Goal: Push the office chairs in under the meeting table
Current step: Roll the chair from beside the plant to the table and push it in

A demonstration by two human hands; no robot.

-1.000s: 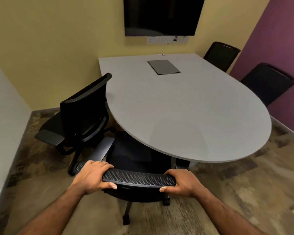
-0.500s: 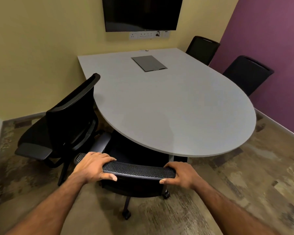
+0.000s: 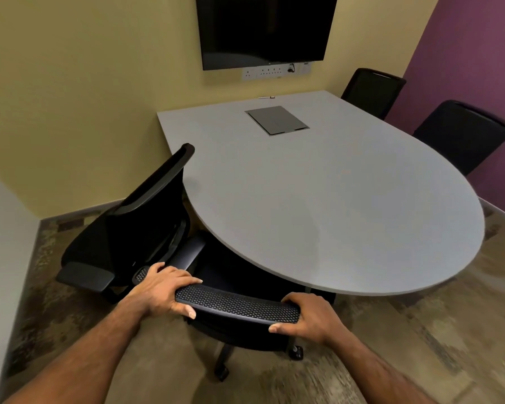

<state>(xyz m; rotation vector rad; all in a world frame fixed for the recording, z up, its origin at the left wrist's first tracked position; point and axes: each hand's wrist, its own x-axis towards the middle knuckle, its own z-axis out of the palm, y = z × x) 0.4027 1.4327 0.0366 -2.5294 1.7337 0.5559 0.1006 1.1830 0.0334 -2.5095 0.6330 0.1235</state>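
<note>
A black mesh office chair (image 3: 236,306) stands right in front of me, its seat partly under the rounded near end of the grey meeting table (image 3: 333,199). My left hand (image 3: 161,290) grips the left end of its top backrest rail. My right hand (image 3: 309,316) grips the right end of that rail. A second black office chair (image 3: 134,228) stands to the left, turned at an angle, with its backrest against the table's left edge and its seat out on the floor.
Two more black chairs, a far chair (image 3: 372,91) and a right chair (image 3: 464,135), stand along the purple wall, tucked against the table. A flat grey panel (image 3: 276,120) lies in the tabletop. A dark screen (image 3: 263,27) hangs on the yellow wall. Open carpet lies to my right.
The chair I hold has rolled further under the table. My view has swung, shifting the table and wall screen rightward in frame. Both hands keep their grip on the rail.
</note>
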